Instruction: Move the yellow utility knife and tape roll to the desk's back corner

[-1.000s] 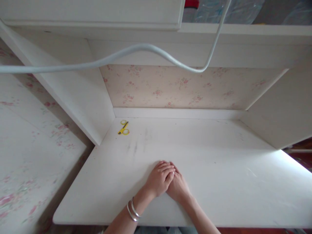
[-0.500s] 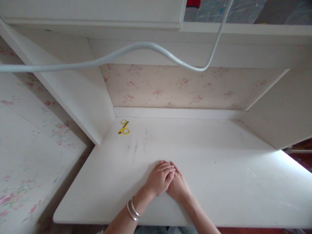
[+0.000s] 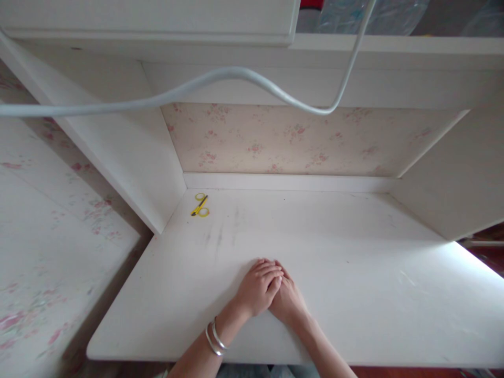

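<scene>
My left hand (image 3: 258, 287) rests on top of my right hand (image 3: 289, 302), near the front middle of the white desk (image 3: 374, 294). The left fingers lie over the right ones and hide most of them; the part of the right fingers that shows is stretched forward. Neither hand holds any object that I can see. Two silver bangles (image 3: 214, 338) circle my left wrist. Farther back on the left lies a slim yellow and dark tool (image 3: 199, 205), which looks like a utility knife, between two thin yellow rings (image 3: 203, 212).
White side panels (image 3: 157, 157) enclose the desk's back, with flowered wallpaper (image 3: 275, 139) behind. A white cable (image 3: 236, 73) crosses the upper view, close to the camera. Above it is a cabinet (image 3: 157, 21) beside a shelf holding clear plastic (image 3: 354, 18). Grey smudges mark the desktop.
</scene>
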Demonstrator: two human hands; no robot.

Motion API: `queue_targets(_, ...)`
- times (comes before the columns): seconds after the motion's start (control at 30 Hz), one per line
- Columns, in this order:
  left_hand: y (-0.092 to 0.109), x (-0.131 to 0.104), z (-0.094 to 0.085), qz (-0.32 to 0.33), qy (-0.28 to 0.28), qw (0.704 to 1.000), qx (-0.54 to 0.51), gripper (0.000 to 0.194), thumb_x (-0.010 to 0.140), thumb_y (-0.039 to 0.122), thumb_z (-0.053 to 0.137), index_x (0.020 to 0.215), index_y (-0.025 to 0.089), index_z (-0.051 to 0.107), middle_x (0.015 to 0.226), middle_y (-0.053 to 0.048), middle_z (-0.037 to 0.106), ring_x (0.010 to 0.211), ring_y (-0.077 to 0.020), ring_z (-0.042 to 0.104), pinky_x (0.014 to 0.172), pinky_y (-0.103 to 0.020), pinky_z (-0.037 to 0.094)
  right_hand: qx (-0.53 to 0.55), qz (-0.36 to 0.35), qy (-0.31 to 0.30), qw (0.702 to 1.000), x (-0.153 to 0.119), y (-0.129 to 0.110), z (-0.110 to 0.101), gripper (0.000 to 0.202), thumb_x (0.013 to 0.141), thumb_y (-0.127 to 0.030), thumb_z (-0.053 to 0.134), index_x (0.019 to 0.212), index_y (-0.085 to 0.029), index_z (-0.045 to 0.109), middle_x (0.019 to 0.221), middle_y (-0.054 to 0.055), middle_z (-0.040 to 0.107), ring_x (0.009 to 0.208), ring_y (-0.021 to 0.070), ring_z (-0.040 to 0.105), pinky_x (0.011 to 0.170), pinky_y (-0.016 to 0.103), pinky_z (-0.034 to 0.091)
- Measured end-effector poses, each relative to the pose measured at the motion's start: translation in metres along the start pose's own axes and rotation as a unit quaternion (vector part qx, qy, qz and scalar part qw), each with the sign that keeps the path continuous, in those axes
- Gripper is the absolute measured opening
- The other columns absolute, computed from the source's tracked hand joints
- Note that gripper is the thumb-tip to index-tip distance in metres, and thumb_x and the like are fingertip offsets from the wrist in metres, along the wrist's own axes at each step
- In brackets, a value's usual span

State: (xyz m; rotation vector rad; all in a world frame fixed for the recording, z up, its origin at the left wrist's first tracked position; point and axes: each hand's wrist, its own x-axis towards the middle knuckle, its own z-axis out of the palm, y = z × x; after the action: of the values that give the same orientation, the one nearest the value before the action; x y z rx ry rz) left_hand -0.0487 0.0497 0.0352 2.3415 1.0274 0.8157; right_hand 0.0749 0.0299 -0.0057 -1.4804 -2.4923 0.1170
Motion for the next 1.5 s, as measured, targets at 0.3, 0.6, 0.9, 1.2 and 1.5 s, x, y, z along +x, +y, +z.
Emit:
queue_targets(0.3,0.0003,-0.0005,-0.0005,-0.001,0.0,1.0,0.007,0.031,0.094,0.023,0.036,0.108,0.024,0.064,0.115,0.001,0.065,0.112,-0.0125,0.055,0.11,-0.036,0.031,0.004,0.001,0.008,1.0,0.0,-0.0008,-0.0007,0.062,0.082,-0.017,0.044,0.142,-0.016,0.031,0.139,0.007,0.045,0.129,0.0173,0.039,0.115,0.038,0.016)
queue_targets(0.6,-0.0006,-0.0004,0.0006,-0.002,0.002,1.0,0.003,0.031,0.094,0.022,0.037,0.108,0.024,0.064,0.115,0.001,0.065,0.112,-0.0121,0.055,0.11,-0.035,0.031,0.001,-0.003,0.004,1.0,0.0002,-0.0006,-0.0011,0.061,0.083,-0.018,0.042,0.143,-0.016,0.029,0.139,0.007,0.045,0.129,0.0173,0.039,0.115,0.039,0.016)
queue_targets(0.9,-0.0009,-0.0008,0.0009,-0.001,0.004,1.0,0.004,0.031,0.094,0.023,0.036,0.108,0.024,0.064,0.115,0.001,0.065,0.112,-0.0125,0.055,0.11,-0.036,0.031,-0.005,0.002,0.004,1.0,-0.0003,0.0004,0.0032,0.061,0.083,-0.018,0.043,0.143,-0.015,0.03,0.139,0.008,0.046,0.129,0.0183,0.039,0.115,0.039,0.015)
queue_targets(1.2,-0.0013,-0.0007,0.0014,-0.007,-0.001,1.0,-0.001,0.03,0.094,0.023,0.037,0.108,0.024,0.063,0.116,0.002,0.065,0.113,-0.0116,0.054,0.111,-0.035,0.029,0.01,0.004,0.003,1.0,0.0001,-0.0004,0.0001,0.06,0.084,-0.018,0.041,0.143,-0.015,0.029,0.139,0.008,0.046,0.128,0.0168,0.039,0.116,0.038,0.012)
queue_targets(1.5,0.0009,-0.0002,0.0006,-0.004,-0.005,1.0,-0.001,0.03,0.094,0.022,0.036,0.108,0.024,0.063,0.116,0.001,0.064,0.113,-0.0122,0.054,0.111,-0.035,0.029,0.021,0.002,0.001,1.0,0.0,-0.0003,-0.0022,0.059,0.084,-0.018,0.041,0.142,-0.014,0.032,0.14,0.008,0.044,0.13,0.017,0.037,0.116,0.038,0.011)
